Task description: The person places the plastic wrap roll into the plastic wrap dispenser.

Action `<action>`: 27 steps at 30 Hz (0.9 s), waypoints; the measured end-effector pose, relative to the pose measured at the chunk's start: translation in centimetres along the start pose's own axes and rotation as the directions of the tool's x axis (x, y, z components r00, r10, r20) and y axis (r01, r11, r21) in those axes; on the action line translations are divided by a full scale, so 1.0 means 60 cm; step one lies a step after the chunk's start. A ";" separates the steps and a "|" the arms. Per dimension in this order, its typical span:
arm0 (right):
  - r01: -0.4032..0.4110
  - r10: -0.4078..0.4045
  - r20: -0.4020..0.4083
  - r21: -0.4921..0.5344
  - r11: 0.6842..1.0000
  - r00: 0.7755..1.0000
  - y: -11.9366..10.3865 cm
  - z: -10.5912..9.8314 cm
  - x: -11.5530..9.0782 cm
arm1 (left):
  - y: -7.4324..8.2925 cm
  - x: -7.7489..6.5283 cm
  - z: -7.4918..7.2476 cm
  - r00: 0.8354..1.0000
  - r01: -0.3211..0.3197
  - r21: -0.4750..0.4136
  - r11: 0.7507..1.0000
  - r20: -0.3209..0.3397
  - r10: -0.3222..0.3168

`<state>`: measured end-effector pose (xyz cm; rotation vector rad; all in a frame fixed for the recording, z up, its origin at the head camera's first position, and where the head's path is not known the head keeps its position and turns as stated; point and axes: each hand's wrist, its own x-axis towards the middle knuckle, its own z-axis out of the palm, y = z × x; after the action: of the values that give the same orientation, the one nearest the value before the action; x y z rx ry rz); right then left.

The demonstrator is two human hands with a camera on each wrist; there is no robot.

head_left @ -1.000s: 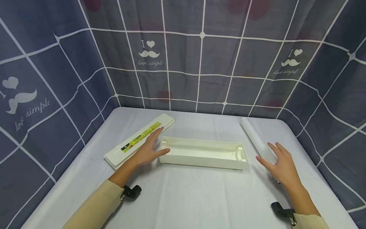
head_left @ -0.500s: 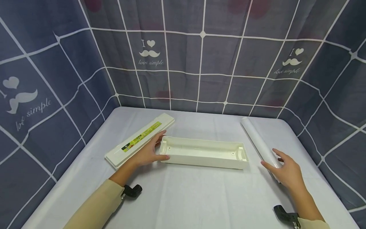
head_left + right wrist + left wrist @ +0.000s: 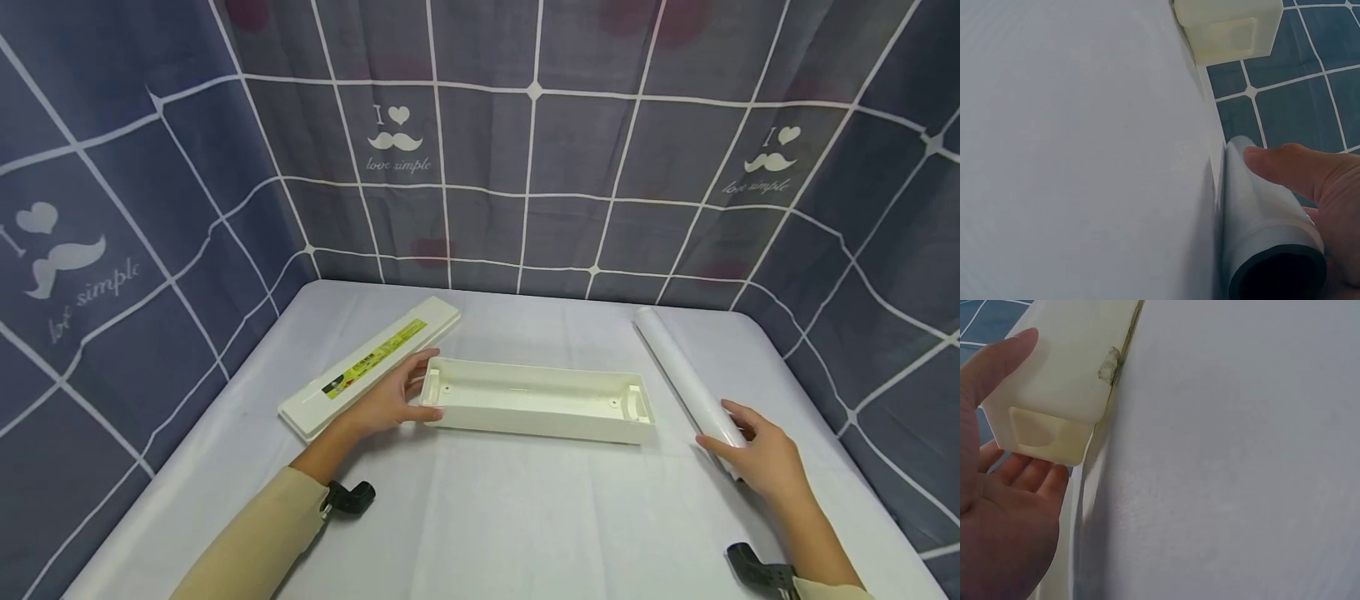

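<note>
An open, long cream plastic box point(image 3: 525, 421) lies on the table. My left hand point(image 3: 392, 400) grips its left end, thumb point(image 3: 1013, 359) on the near wall and fingers point(image 3: 1029, 472) curled round the far side. To the right, a roll of plastic wrap point(image 3: 678, 367), glossy and white with a hollow core, lies at a slant. Its near end is in the grip of my right hand point(image 3: 768, 454), with the thumb point(image 3: 1285, 165) over one side and the fingers mostly hidden behind. A white lid point(image 3: 311, 408) with a yellow-green label rests beyond my left hand.
A white cloth covers the table point(image 3: 517, 517). Dark blue-grey curtain point(image 3: 480, 142) with white grid lines surrounds it at the back and both sides. A black wrist camera point(image 3: 351, 498) is strapped at the left wrist, another point(image 3: 757, 571) at the right.
My left fingers and thumb have closed from spread onto the box's left end. My right hand has lowered toward the near end of the roll and curled round it. Box, lid and roll have stayed put.
</note>
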<state>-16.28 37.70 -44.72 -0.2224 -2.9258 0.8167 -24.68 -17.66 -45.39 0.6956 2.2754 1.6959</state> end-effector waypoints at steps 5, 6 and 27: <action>0.007 -0.007 -0.001 0.022 1.000 1.000 0.010 -0.001 -0.002 | -0.004 0.002 -0.001 1.000 0.014 -0.050 0.999 0.027 -0.013; 0.005 -0.005 -0.004 0.028 1.000 1.000 0.012 -0.001 -0.002 | -0.004 0.002 -0.002 1.000 0.011 -0.057 0.998 0.030 -0.009; -0.093 0.097 -0.043 0.072 0.993 0.994 0.006 -0.001 -0.008 | -0.001 0.008 -0.008 0.997 0.034 -0.095 0.995 0.072 -0.028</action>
<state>-15.76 37.98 -44.88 -0.3723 -2.8568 0.9119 -25.33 -17.83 -45.26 0.6847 2.1302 1.7260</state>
